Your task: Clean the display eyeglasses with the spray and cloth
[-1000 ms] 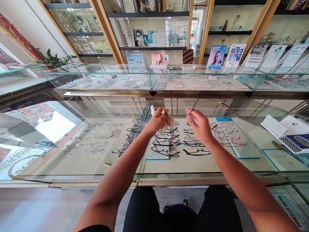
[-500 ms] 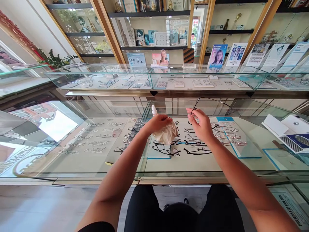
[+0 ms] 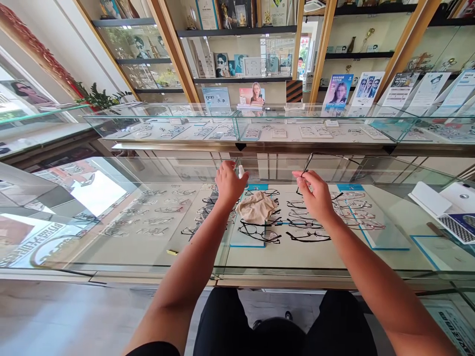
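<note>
By the white bottle (image 3: 241, 171), left hand (image 3: 229, 184) spread open; right hand (image 3: 317, 194) pinching glasses (image 3: 308, 160)

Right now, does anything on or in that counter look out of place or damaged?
Mildly, yes: the cloth lies crumpled on the counter, hiding part of the neat rows of frames. A yellow piece also sits apart from them, near the front edge. I see no spill or clear damage.

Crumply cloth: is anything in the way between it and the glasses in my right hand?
Nothing visible stands between the cloth and the held glasses; the frames there seem to lie under the glass top.
</note>
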A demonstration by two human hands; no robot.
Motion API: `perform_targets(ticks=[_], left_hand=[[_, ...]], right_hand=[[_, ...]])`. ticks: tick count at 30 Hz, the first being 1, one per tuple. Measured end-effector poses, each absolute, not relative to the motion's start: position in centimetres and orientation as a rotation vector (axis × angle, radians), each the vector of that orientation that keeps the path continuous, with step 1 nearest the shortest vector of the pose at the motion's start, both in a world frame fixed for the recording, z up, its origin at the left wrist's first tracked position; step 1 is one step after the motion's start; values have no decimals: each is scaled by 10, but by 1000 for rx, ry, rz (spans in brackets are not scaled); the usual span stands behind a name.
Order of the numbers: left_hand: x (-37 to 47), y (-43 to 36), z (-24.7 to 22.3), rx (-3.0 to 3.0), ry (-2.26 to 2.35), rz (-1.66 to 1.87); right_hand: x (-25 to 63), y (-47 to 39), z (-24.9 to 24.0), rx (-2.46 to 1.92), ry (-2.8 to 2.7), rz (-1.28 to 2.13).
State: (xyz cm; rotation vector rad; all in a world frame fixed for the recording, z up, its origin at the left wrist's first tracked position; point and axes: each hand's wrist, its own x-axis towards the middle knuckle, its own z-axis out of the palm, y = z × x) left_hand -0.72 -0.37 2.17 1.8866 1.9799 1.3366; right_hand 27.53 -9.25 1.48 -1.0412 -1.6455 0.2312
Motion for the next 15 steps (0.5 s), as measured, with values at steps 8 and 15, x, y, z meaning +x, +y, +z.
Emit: perform_targets(ticks=[8,15], left_hand=[[-22,26,-1,1796,1851,1038],[-18,21,6,1876,1807,1116]], right_hand=[[273,-93,14,-1036,-1672,257],[271,-93,13,-1027,-1678,253]])
